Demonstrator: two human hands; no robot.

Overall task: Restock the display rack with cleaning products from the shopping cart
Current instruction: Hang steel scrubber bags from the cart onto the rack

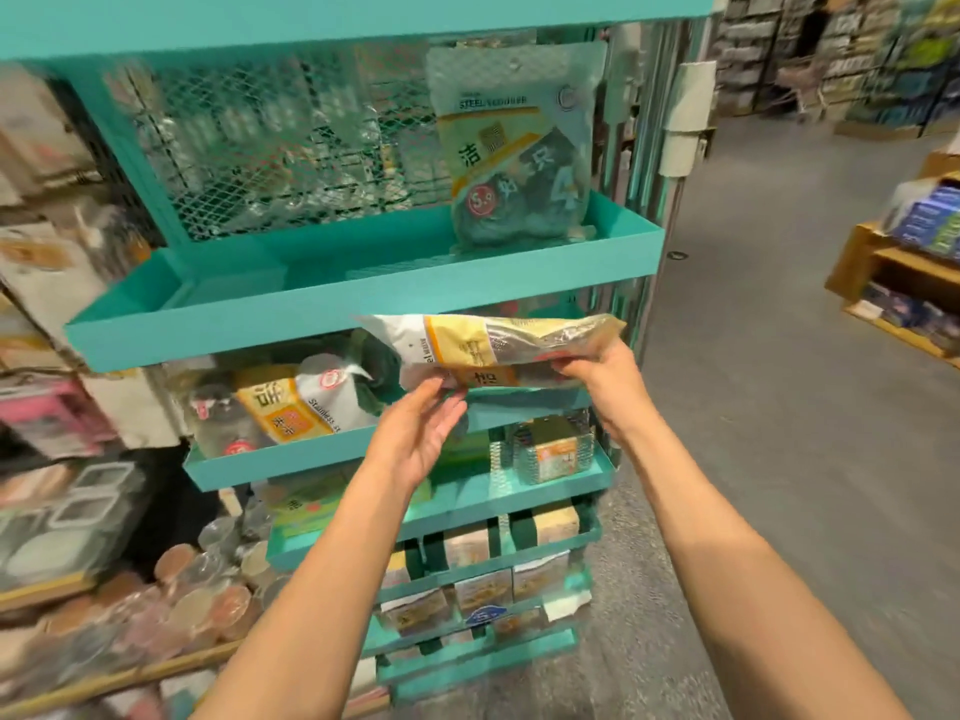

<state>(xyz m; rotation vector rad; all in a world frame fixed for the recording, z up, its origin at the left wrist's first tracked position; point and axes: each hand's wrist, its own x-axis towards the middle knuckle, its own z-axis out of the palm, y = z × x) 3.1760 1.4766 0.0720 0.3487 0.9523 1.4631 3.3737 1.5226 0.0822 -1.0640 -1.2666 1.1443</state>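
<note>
Head view: both hands hold a scourer pack (493, 350) flat, in front of the teal rack (363, 304), just below its upper tray. Left hand (421, 433) fingers pinch the pack's underside; right hand (597, 379) fingers curl round its right end. Another scourer pack (519, 148) stands upright in the upper tray, right side.

Bright even indoor light, motion blur throughout, wide-angle bending at edges.

Both bare forearms reach forward and up, the left hand (421, 433) and right hand (602, 379) pinching with curled fingers.
</note>
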